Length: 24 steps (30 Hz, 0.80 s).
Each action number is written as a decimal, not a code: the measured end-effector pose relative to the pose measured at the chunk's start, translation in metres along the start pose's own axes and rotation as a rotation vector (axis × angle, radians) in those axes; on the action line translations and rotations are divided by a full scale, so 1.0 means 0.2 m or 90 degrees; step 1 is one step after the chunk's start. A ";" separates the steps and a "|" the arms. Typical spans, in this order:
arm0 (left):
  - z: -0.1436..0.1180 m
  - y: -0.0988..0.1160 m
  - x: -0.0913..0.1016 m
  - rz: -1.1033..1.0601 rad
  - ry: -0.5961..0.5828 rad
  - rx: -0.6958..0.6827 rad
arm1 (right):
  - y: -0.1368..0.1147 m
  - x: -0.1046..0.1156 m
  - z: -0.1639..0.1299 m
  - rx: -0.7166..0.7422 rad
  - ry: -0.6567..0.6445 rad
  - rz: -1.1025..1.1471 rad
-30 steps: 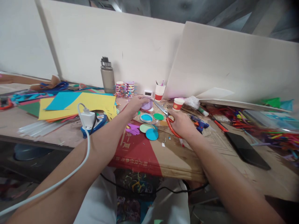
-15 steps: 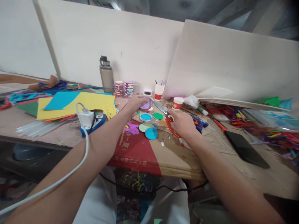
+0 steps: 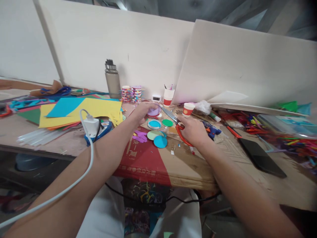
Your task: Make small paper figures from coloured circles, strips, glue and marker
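Observation:
My left hand (image 3: 145,109) reaches over the middle of the table, its fingers closed at the edge of a purple disc (image 3: 154,111) with a reddish rim. In my right hand (image 3: 194,130) is a pair of scissors (image 3: 169,114) with orange handles, blades pointing at the left hand's fingertips. Just below lie a blue disc with a white rim (image 3: 154,124) and a green disc (image 3: 167,123). Nearer to me, a pale green disc (image 3: 153,135) is partly covered by a blue paper circle (image 3: 160,141). Purple paper scraps (image 3: 140,136) lie to their left.
Yellow and blue paper sheets (image 3: 99,107) and a white plug on a power strip (image 3: 91,127) are at left; its cable crosses my left forearm. A bottle (image 3: 113,81), paper cups (image 3: 188,109) and decorated cup stacks (image 3: 131,94) stand behind. A phone (image 3: 261,157) lies right.
The purple disc has shifted and turned slightly near the left fingers. Both hands and the scissors stay almost in the same place.

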State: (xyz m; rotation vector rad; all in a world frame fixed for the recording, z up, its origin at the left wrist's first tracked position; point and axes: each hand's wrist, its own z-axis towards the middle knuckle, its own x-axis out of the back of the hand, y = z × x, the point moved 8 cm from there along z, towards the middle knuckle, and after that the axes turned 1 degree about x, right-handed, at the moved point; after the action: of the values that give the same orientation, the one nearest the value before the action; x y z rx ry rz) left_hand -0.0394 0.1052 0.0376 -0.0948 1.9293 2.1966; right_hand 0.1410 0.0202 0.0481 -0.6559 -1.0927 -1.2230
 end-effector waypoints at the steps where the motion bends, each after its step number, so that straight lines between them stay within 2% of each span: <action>1: 0.00 -0.01 0.00 -0.009 0.001 0.014 | 0.00 0.00 0.00 0.001 0.000 0.003; 7: -0.01 -0.04 0.00 -0.052 -0.013 0.093 | 0.01 0.00 0.00 0.012 0.001 0.006; 14: 0.00 -0.05 0.00 -0.070 -0.045 0.105 | 0.03 0.01 0.00 0.023 -0.006 0.013; 19: 0.03 -0.02 0.01 -0.055 -0.057 0.013 | 0.09 -0.02 0.02 -0.024 0.020 0.133; 24: 0.02 0.02 -0.04 0.031 -0.094 -0.097 | 0.09 -0.01 0.02 -0.008 0.057 0.321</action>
State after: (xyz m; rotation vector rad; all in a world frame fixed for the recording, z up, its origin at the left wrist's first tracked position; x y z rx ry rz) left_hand -0.0328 0.1078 0.0433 0.0897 1.7037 2.3084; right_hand 0.1574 0.0300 0.0503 -0.8186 -0.7803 -0.8140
